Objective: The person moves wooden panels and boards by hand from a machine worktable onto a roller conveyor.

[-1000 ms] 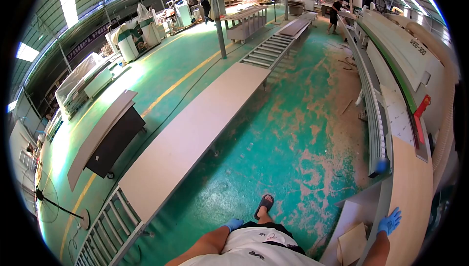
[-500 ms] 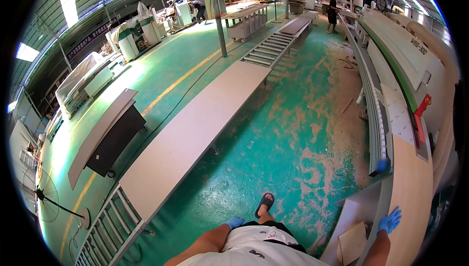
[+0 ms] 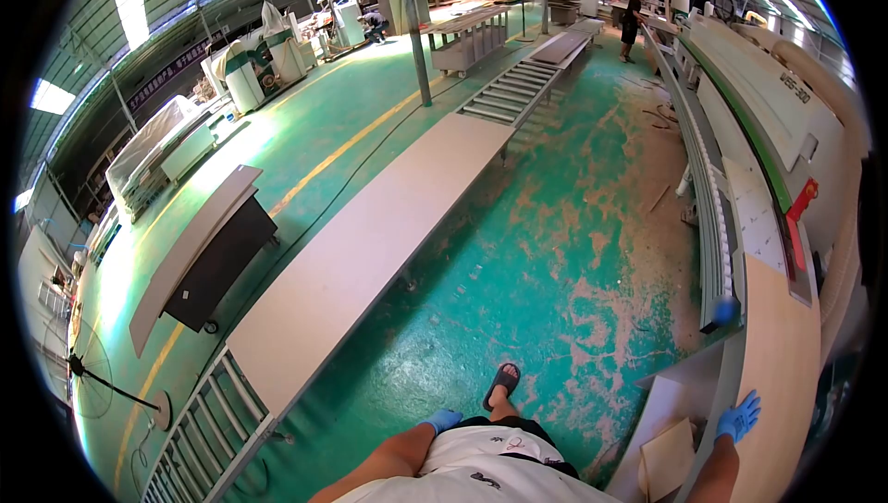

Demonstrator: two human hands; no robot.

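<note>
My right hand (image 3: 739, 418), in a blue glove, lies with its fingers spread on a pale wood-toned board (image 3: 779, 355) beside the long machine at the right. Gloved in blue too, my left hand (image 3: 442, 421) hangs low near my hip, away from any board; its fingers are too small and foreshortened to make out. The wood-toned board runs up to a red part (image 3: 803, 200) of the machine (image 3: 754, 73). Below my right hand, a loose light brown piece (image 3: 668, 457) rests in a grey-white bin-like space.
A long pale panel (image 3: 370, 253) lies on a roller conveyor (image 3: 205, 420) to the left. Beyond it stand a cart with curved-looking boards (image 3: 199, 244), a fan (image 3: 76, 366) and a post (image 3: 413, 31). One person (image 3: 631, 27) stands far ahead; another (image 3: 375, 26) crouches far left.
The distant person at the left has bent down from standing into a crouch. The person far ahead has shifted posture beside the machine. My hands have stayed in place.
</note>
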